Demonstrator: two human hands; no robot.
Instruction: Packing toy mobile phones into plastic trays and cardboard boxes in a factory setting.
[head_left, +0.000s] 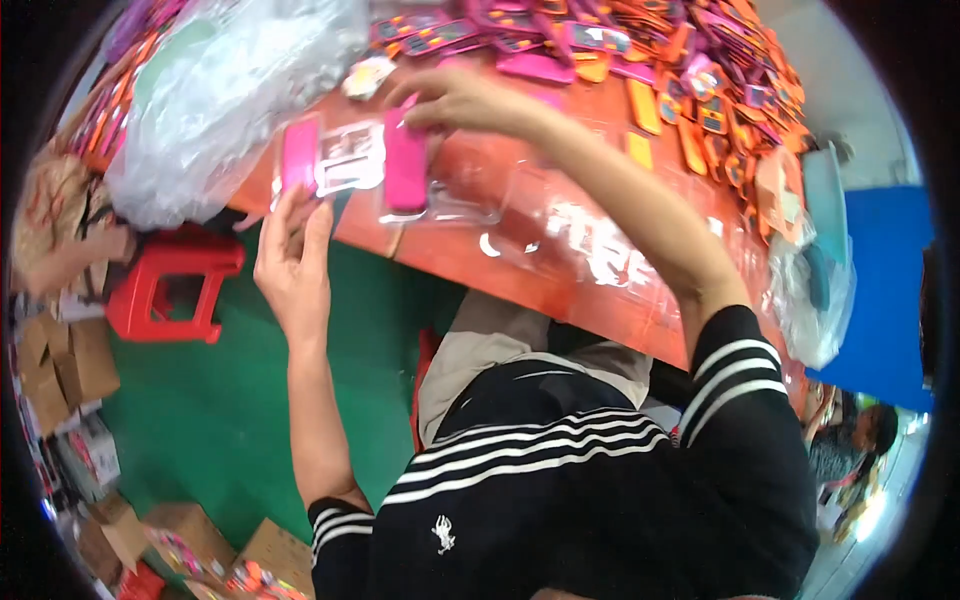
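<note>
My left hand pinches the near edge of a clear plastic blister shell, in which a flat pink piece sits. To its right, my right hand has its fingers closed on the top of a second pink piece, a rounded rectangle. That piece lies over another part of clear plastic. Between the two pink pieces shows a white shape with cut-outs, blurred by glare. Both hands are over the front left edge of the red table.
A pile of orange, purple and pink toy-like pieces covers the far side. Clear plastic bags lie at the back left. More clear shells lie at right. A red stool and cardboard boxes stand on the green floor; another person is at far right.
</note>
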